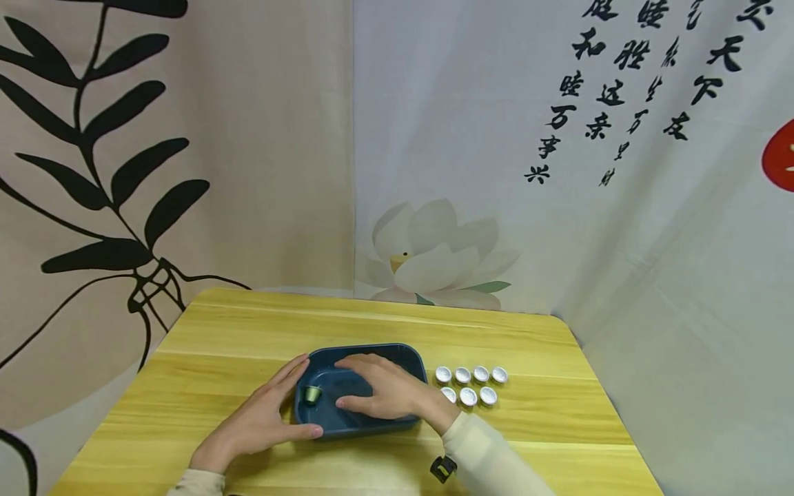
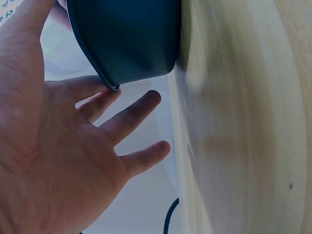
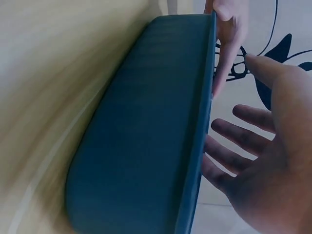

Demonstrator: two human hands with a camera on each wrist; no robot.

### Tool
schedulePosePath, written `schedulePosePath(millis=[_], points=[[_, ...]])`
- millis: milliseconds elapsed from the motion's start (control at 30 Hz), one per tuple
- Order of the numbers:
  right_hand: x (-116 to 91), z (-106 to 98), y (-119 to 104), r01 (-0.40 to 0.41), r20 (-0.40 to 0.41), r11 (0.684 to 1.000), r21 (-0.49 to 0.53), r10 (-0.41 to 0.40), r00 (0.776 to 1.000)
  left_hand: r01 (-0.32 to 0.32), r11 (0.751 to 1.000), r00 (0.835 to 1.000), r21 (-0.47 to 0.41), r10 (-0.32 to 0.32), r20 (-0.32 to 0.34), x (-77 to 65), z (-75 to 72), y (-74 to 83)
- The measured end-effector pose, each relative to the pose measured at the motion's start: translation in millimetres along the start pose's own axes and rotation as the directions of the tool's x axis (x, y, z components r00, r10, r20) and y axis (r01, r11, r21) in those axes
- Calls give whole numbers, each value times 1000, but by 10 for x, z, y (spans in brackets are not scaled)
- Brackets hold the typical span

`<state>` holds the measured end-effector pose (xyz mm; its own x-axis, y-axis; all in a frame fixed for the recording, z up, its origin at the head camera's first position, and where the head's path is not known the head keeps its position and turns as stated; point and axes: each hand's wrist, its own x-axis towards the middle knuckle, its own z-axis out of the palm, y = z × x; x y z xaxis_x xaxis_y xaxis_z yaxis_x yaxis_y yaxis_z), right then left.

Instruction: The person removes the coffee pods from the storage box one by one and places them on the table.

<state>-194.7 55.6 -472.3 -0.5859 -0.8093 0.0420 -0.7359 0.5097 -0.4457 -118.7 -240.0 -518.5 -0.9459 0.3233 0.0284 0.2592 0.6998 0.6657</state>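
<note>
A dark blue rectangular tray (image 1: 366, 432) sits on the wooden table. Inside it, near the left end, lies a small green cup-shaped capsule (image 1: 312, 395). My left hand (image 1: 263, 417) spans the tray's left end, its thumb at the near rim and its fingertips at the far left corner; in the left wrist view its fingers (image 2: 129, 119) are spread, some touching the rim. Above the tray's interior reaches my right hand (image 1: 387, 389), fingers extended to the left, with nothing seen in it. The right wrist view shows its loosely spread fingers (image 3: 243, 136) beyond the tray's rim.
Just right of the tray, several small round white-topped cups (image 1: 468, 396) stand in two rows on the wooden table (image 1: 533, 441). A printed curtain (image 1: 279, 172) hangs behind the table's far edge. A black band (image 1: 443, 468) is at my right wrist.
</note>
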Motion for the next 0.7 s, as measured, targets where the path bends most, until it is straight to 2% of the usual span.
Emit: schedulePosePath(millis=[700], points=[[420, 243, -74, -10, 141, 1000, -25, 14, 990, 2, 1000, 1000, -25, -1, 11, -12, -3, 5]])
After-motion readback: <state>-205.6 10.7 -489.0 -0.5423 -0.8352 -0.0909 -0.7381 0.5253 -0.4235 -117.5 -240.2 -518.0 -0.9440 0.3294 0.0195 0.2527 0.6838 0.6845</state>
